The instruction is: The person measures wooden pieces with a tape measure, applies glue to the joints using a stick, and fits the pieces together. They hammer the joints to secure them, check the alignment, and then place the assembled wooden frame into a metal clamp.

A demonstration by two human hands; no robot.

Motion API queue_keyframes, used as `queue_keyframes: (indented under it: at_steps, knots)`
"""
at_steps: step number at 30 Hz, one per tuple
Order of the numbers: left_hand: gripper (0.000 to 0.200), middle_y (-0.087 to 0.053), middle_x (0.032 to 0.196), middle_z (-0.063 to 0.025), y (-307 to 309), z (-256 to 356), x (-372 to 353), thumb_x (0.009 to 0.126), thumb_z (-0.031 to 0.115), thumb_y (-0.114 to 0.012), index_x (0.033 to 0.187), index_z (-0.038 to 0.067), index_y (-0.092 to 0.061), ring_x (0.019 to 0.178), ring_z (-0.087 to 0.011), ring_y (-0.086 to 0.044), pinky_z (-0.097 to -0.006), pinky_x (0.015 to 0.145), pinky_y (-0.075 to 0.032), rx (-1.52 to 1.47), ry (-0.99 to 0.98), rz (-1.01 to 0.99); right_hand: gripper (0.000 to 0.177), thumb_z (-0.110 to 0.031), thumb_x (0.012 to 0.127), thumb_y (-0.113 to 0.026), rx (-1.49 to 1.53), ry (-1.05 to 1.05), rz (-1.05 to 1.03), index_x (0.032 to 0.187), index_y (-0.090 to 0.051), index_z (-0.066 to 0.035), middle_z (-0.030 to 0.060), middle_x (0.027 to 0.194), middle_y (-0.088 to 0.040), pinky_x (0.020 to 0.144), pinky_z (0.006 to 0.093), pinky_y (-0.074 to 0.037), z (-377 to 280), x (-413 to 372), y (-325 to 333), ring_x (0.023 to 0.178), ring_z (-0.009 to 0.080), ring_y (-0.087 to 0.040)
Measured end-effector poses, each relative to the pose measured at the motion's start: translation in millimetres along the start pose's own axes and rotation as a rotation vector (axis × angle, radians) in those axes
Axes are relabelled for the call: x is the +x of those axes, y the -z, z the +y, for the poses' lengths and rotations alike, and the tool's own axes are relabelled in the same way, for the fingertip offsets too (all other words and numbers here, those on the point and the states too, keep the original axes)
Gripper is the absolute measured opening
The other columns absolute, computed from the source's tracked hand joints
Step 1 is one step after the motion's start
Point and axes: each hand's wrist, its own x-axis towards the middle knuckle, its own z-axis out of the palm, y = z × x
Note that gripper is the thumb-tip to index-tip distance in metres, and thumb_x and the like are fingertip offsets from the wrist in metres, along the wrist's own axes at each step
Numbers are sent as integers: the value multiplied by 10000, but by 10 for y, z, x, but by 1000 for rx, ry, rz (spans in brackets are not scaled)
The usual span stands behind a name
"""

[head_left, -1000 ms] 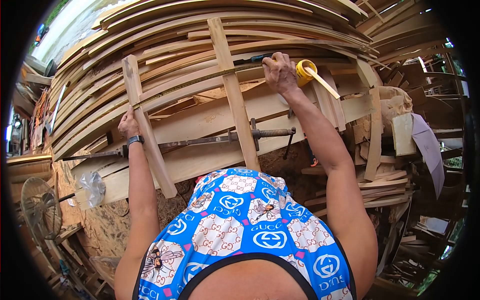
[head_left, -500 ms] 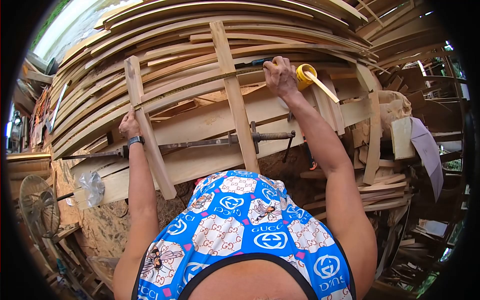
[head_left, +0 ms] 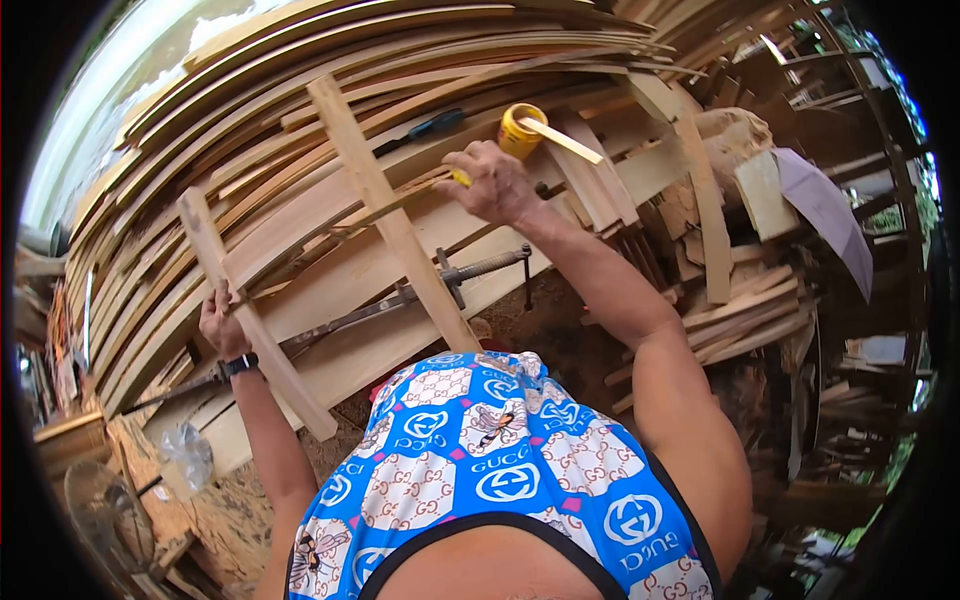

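My left hand (head_left: 222,322) closes at the edge of the left wooden strip (head_left: 262,325), where one end of a tape measure's blade (head_left: 335,232) lies. The blade stretches up and right across the second wooden strip (head_left: 350,150). My right hand (head_left: 492,182) is wrapped around the yellow tape measure (head_left: 461,177), whose case is mostly hidden by the fingers. Below the blade, a long metal bar clamp (head_left: 470,268) runs under the strips. Just beyond my right hand stands a yellow jar (head_left: 515,140) with a flat wooden stick (head_left: 565,142) in it.
Long stacked boards (head_left: 240,150) fill the far side. A blue-handled tool (head_left: 436,125) lies among them. At lower left are a clear plastic bag (head_left: 188,450) and a fan (head_left: 105,510). Wood offcuts (head_left: 745,310) are piled at right.
The view has turned and shifted. My right hand has drawn nearer my body and left, away from the jar, with the tape measure. My left hand stays at the left strip.
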Motion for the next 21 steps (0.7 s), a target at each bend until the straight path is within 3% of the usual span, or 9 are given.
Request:
queue_keyframes:
  at_steps: [3,4,7,9,10,12,14,16,21]
  knots:
    - [106,-697,920,-20,-535,361,-667,990,86,-664,1008,23,-748,819,-93,-606,-265,821,-493,50,-36,-430,442,-478,885,-750,50,-67,25,1060,-706,-75,144,927,-672,756,464,-578,-192,-379,22,872,357,-684]
    - [83,-695,936,-10,-718,403,-859,976,64,-673,999,32,-745,806,-86,-602,-250,781,-494,70,-31,-606,433,-474,886,-751,81,-98,53,1039,-702,-72,151,934,-683,736,460,-582,-230,-517,3,827,365,-688]
    - [78,-698,911,-21,-1114,252,-1381,957,67,-696,974,-1,-731,786,-85,-605,-244,715,-496,193,38,-905,494,-536,904,-700,120,-107,100,1080,-681,-76,183,1023,-700,781,502,-572,-211,-940,-216,953,396,-693]
    - [94,-699,829,-49,-1332,262,-1740,938,72,-717,943,-22,-729,774,-108,-629,-274,703,-502,233,44,-1035,459,-497,887,-737,346,-320,-141,1027,-698,-61,197,918,-713,746,495,-567,-347,-1120,-45,879,405,-702]
    - [117,-697,805,-85,-1420,294,-1858,914,91,-736,931,-25,-732,754,-157,-650,-302,685,-510,300,49,-1136,459,-497,887,-737,346,-322,-140,1027,-698,-61,197,918,-713,746,495,-567,-344,-1225,4,879,405,-702]
    - [149,-702,832,-129,-1554,391,-2048,889,129,-756,929,-15,-741,738,-228,-664,-333,673,-518,439,-105,-1246,468,-485,859,-773,291,-519,-160,994,-719,-40,220,880,-725,747,460,-572,-263,-1447,78,870,391,-718]
    - [159,-699,837,-139,-1625,375,-2164,882,144,-759,932,-7,-747,739,-257,-665,-347,674,-521,456,-114,-1274,516,-503,829,-797,379,-801,-201,1017,-733,-27,235,948,-736,775,418,-576,31,-1613,110,875,371,-736]
    - [169,-696,842,-150,-1653,352,-2194,875,159,-762,935,1,-754,739,-286,-667,-362,675,-523,470,-133,-1292,534,-474,817,-817,542,-977,-187,1065,-732,-9,185,951,-747,768,367,-570,503,-1863,-44,823,270,-729]
    - [162,-688,840,-146,-1625,351,-2253,883,162,-753,945,13,-764,765,-291,-672,-384,685,-527,493,-132,-1247,449,-237,746,-860,669,-1075,-109,1108,-708,-18,105,934,-723,757,358,-567,952,-2002,93,856,209,-691]
